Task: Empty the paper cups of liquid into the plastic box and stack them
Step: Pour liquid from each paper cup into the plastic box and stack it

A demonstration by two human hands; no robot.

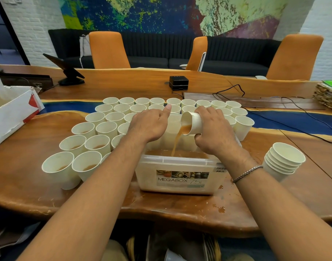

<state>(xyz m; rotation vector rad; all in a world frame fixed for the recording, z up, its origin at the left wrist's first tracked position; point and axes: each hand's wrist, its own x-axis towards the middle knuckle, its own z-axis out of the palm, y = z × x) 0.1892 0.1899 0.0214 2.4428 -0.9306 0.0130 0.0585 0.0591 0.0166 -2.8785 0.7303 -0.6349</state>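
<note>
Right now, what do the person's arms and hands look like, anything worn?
Both forearms are bare, with no sleeves or gloves in view. The left hand and its wrist carry nothing visible. A silver chain bracelet circles the wrist behind the right hand.

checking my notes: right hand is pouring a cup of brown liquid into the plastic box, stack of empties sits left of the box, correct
No: the head view shows the stack of empties right of the plastic box, not left. The right hand is pouring the cup.
</note>
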